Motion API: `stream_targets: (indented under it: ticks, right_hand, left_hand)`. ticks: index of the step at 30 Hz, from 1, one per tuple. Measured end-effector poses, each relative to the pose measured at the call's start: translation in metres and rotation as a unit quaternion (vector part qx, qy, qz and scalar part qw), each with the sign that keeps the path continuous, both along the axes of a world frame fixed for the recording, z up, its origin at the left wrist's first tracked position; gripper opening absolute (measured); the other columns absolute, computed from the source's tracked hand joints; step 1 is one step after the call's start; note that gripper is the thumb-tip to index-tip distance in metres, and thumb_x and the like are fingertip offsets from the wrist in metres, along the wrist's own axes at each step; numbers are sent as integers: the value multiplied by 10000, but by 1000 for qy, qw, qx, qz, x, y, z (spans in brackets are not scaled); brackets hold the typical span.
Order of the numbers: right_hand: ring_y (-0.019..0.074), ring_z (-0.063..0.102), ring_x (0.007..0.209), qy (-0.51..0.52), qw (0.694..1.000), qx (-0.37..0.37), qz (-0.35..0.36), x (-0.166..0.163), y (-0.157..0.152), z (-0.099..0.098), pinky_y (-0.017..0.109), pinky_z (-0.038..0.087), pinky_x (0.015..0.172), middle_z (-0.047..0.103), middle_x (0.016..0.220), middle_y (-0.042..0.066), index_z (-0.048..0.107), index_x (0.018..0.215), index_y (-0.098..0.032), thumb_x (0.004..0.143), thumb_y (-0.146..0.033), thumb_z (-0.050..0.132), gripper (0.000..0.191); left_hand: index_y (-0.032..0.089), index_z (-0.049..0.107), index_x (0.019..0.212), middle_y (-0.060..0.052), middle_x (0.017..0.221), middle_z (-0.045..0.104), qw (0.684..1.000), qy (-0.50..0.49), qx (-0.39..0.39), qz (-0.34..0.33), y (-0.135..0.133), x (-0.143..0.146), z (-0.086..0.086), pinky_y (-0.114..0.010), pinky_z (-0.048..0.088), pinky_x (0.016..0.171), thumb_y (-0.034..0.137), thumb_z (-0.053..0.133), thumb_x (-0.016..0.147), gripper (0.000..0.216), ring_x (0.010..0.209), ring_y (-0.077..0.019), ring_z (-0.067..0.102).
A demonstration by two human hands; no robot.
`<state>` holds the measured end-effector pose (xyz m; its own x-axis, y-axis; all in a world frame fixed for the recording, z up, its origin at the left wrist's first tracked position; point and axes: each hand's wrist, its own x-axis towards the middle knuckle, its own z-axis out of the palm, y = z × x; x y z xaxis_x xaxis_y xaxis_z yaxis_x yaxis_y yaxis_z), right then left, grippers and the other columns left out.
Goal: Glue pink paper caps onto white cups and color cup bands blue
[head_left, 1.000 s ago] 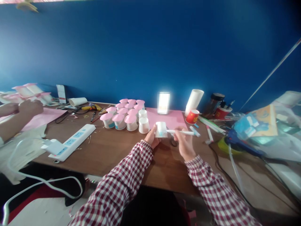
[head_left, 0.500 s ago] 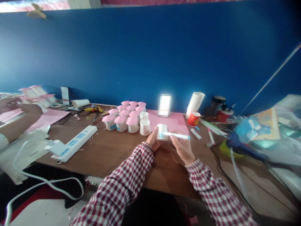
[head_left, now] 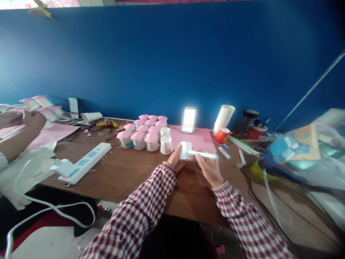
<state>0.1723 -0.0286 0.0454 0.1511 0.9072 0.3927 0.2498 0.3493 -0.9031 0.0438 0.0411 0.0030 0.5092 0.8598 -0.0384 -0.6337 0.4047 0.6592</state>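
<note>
A white paper cup [head_left: 185, 148] is gripped by my left hand [head_left: 175, 160] just above the front of the table. Blue marks show on the cup's side. My right hand [head_left: 210, 167] pinches a white and light-blue marker pen [head_left: 203, 154], whose tip points left at the cup's wall. Beside my left hand stand two upturned white cups [head_left: 166, 145], close to several cups with pink paper discs on top [head_left: 138, 136]. Behind the held cup lies a pink paper sheet [head_left: 199, 138].
A power strip [head_left: 86, 162] lies at left, near another person's hands [head_left: 33, 122] at the far left. To the right are a red cup [head_left: 221, 136], a tall white cup stack [head_left: 224, 118], a pen cap [head_left: 224, 153] and a blue glue gun [head_left: 283, 169]. A blue panel [head_left: 161, 64] stands behind.
My hands, the cup and the marker stay almost in place. At far left, the other person's hands have shifted slightly.
</note>
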Motion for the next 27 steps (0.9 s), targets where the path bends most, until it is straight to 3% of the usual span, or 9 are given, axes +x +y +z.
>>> stream_targets:
  ticks: [27]
  right_hand:
    - [98, 447, 510, 2, 1000, -12, 24, 0, 0, -3, 210, 378, 464, 543, 617, -15, 614, 870, -168, 781, -339, 563, 200]
  left_hand:
    - [57, 575, 1083, -152, 932, 667, 1000, 3, -8, 7, -3, 2, 5, -324, 508, 784, 443, 449, 858, 464, 853, -212, 637]
